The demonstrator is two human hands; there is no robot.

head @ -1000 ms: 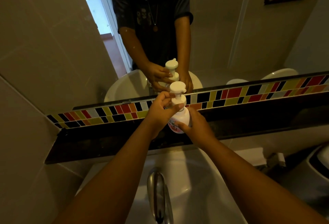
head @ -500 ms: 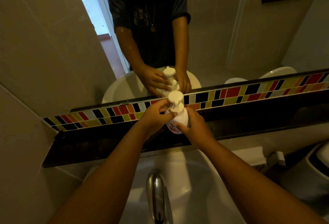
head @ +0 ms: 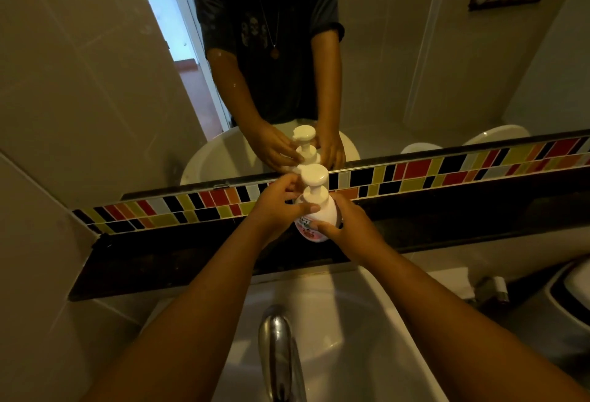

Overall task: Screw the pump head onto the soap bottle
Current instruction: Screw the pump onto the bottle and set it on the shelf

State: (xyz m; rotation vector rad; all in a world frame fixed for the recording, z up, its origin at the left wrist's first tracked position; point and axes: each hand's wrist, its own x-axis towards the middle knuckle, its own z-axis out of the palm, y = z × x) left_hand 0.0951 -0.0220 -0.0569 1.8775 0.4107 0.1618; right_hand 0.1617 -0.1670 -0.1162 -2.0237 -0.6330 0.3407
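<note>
Your soap bottle (head: pixel 319 219) stands upright on the dark ledge (head: pixel 191 251) below the mirror (head: pixel 415 66), its white body carrying a pink label low on the front. The pump head (head: pixel 314 183) sits on its neck, round top up and collar seated on the shoulder — whether the thread is fully turned home cannot be told from here.

Your left hand (head: pixel 277 207) comes in from the left and closes around the collar of the pump head, fingers curled behind it and the thumb laid across the front at the bottle's shoulder. Your right hand (head: pixel 346 226) wraps the bottle's body from the right and lower down, thumb pressed against the label, fingers hidden behind the bottle. So the bottle sits between your two hands, gripped by both.

Behind it runs a strip of coloured tiles (head: pixel 447 171), and the mirror above repeats the bottle and both hands. Nearer to you lie the white sink (head: pixel 367 321) and a chrome tap (head: pixel 277 347) — well below your forearms.
</note>
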